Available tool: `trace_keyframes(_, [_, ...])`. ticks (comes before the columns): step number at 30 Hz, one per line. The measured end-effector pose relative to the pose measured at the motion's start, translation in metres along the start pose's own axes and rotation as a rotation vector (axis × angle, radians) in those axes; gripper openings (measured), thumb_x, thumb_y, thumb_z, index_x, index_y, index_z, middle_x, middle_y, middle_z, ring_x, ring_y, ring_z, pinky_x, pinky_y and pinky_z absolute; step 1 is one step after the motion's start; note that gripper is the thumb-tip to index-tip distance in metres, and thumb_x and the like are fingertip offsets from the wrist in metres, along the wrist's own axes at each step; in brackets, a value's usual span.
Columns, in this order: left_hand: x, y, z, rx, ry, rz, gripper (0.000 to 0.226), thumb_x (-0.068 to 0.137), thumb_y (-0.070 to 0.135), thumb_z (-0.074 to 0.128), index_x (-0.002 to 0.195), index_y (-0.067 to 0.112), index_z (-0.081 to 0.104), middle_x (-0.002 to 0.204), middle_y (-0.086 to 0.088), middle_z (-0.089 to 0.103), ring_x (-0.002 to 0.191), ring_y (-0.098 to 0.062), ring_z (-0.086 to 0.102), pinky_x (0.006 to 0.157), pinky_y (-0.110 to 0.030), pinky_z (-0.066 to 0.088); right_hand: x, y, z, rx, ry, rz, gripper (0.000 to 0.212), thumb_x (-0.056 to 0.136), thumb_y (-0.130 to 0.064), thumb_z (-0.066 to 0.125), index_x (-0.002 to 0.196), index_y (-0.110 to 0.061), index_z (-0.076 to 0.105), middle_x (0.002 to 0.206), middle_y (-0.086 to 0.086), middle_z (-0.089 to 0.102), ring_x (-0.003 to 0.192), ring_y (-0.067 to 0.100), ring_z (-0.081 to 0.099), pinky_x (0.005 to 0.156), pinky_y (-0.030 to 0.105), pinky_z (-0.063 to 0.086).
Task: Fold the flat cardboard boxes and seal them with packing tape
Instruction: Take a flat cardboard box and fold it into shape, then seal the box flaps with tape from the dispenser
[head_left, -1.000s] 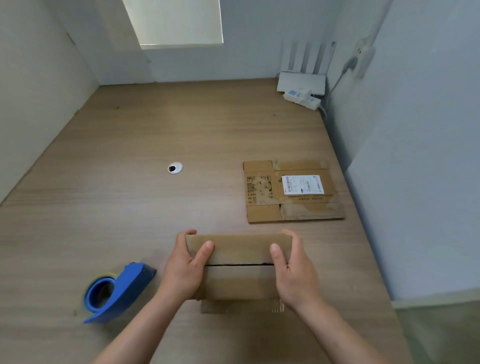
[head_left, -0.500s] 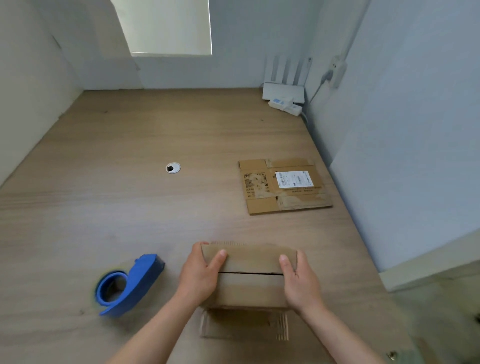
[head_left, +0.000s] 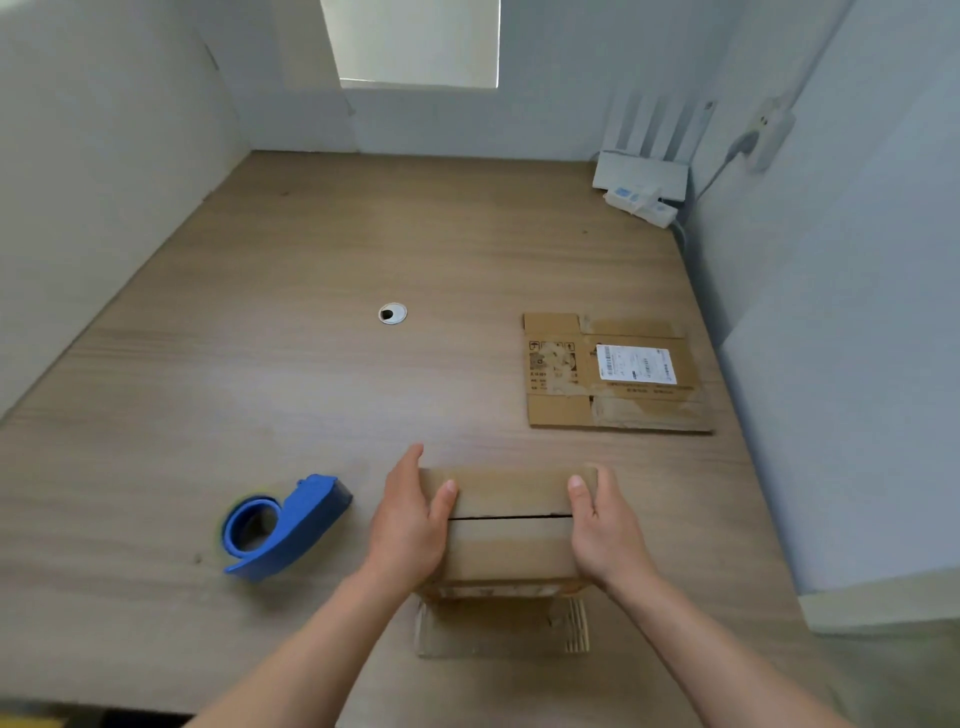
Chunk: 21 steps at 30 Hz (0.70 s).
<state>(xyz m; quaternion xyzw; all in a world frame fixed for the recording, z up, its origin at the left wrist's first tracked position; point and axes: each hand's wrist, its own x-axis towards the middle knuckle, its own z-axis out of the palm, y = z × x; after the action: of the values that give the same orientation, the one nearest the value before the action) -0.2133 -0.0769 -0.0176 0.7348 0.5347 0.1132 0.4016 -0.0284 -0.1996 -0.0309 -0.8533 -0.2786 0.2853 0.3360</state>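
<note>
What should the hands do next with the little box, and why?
Probably the left hand should reach for the blue tape dispenser beside it while the right hand holds the box: its top seam is closed but looks untaped.

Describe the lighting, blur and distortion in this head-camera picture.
Head view: soft, even light, brightest at the pale panel, mild sheen on the table; faint shadows under the box and tape dispenser; wide-angle distortion bows the walls and table edges; left hand and right hand look soft; the label on the flat cardboard is unreadable.
</note>
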Motion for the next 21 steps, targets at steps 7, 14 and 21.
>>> trace_keyframes(7, [-0.015,0.004,-0.006,0.570,-0.025,0.402,0.080,0.078,0.087,0.037,0.139,0.035,0.041,0.143,0.006,0.039,0.147,-0.030,0.018,0.113,-0.049,0.031,0.005,0.006,0.002,-0.021,-0.003,-0.036,0.034,0.105,-0.034,0.041,0.124,-0.007,0.048,0.119,0.018,0.063,0.111,0.036,0.058,0.084,0.037,0.039])
trace_keyframes(14, [-0.015,0.007,-0.012,0.669,-0.116,0.470,0.112,0.054,0.098,0.049,0.144,0.036,0.029,0.142,0.004,0.029,0.133,-0.020,0.027,0.115,-0.039,0.030,0.003,0.000,-0.001,-0.036,-0.010,-0.026,0.034,0.105,-0.034,0.042,0.128,-0.011,0.048,0.123,0.016,0.062,0.117,0.036,0.057,0.088,0.037,0.041])
trace_keyframes(21, [-0.011,0.003,-0.009,0.610,-0.075,0.506,0.111,0.051,0.096,0.054,0.141,0.032,0.036,0.136,0.004,0.033,0.124,-0.016,0.032,0.109,-0.033,0.036,-0.015,-0.012,-0.003,-0.505,0.011,-0.602,0.061,0.097,-0.052,0.030,0.154,-0.031,0.030,0.166,-0.003,0.011,0.154,0.016,0.006,0.121,0.044,0.016])
